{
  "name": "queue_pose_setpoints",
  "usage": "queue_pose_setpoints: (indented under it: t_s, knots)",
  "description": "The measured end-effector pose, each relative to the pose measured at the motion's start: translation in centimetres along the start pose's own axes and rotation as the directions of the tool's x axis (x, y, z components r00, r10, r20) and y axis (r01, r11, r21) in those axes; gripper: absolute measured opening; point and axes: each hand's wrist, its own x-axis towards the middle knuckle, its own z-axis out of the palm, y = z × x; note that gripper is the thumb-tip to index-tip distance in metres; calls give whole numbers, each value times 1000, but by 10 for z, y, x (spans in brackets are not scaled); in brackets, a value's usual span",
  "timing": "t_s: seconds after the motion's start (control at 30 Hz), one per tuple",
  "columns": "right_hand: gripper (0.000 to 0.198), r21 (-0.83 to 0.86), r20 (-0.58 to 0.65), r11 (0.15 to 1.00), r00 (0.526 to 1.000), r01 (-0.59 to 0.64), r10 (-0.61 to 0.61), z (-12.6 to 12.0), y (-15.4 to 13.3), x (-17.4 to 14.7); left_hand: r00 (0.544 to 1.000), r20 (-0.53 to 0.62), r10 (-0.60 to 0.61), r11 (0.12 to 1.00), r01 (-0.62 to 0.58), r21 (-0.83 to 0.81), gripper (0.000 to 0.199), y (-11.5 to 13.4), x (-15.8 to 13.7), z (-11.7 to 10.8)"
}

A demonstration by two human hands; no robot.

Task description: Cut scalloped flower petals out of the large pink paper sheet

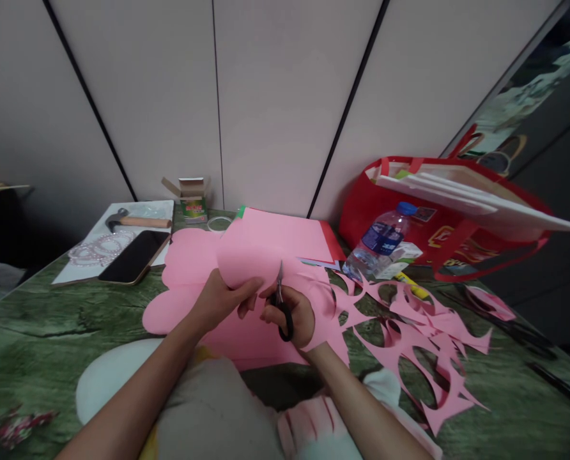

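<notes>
My left hand [232,297] grips a piece of pink paper [246,260] by its lower edge, thumb on top. The sheet curves upward above the fingers. In my right hand [297,313] is a pair of scissors [280,291] with black handles, blades pointing up at the paper's right edge. Whether the blades are parted is too small to tell. Beneath both hands lie larger pink paper shapes with scalloped edges [189,255]. To the right, pink paper offcuts [423,345] with rounded holes are spread over the green table [40,345].
Behind stands a stack of coloured paper [285,230]. A water bottle [381,239] leans by a red bag [362,211]. At left are a phone [136,257], a hammer [141,221], a bead string [100,248] and a small open box [193,201]. A pale wall rises behind.
</notes>
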Motion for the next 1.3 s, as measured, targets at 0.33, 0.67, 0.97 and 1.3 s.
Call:
queue_pose_setpoints:
  t_s: [0.33,0.67,0.97,1.3]
  knots:
    - [28,-84,-14,996,1000,-11,10,-3,1,-3,997,77,9,1000,-8,-8,37,2,-2,0]
    - [28,-130,-49,991,998,22,-29,0,-8,-2,995,102,17,999,-14,-29,36,3,-3,0]
    - [26,-104,-36,994,999,24,-28,-1,-3,-2,998,59,-9,1000,10,-19,37,-1,-2,0]
    - [18,-84,-53,996,998,9,-14,-2,1,-1,998,28,-48,999,49,-23,37,-2,-1,0]
